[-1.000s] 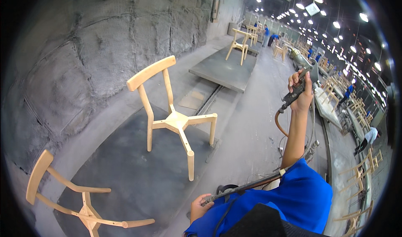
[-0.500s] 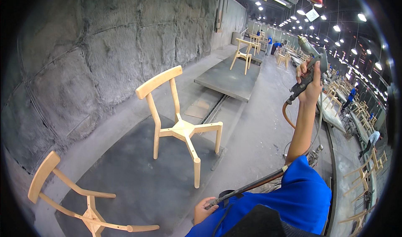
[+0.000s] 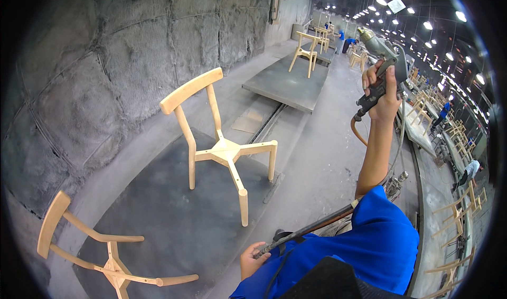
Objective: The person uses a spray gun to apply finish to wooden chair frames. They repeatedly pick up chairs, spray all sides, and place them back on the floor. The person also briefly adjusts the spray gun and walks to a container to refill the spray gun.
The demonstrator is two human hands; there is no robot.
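High on the right, my right hand [image 3: 384, 95] is wrapped around the grip of a metal spray gun [image 3: 381, 50], whose brass-coloured nozzle points up and left. A brown hose hangs from the bottom of its handle. Low in the middle, my left hand [image 3: 252, 259] is closed on a dark hose [image 3: 317, 226] that slants up to the right across my blue sleeve. A bare wooden chair frame [image 3: 226, 150] without a seat stands upright on a dark flat platform [image 3: 158, 214], apart from both hands. Nearer, at lower left, another chair frame [image 3: 116, 271] is on the same platform.
A rough grey wall [image 3: 137, 50] runs along the left. Beyond the near platform, a second platform [image 3: 280, 85] carries another chair frame [image 3: 303, 50]. Rows of chair frames and several people in blue fill the right side. A metal fitting [image 3: 397, 181] with hoses stands beside my right arm.
My right hand and the spray gun have shifted slightly up and left in the picture. The platforms and the standing chair frame appear higher too. Both hands keep their grip.
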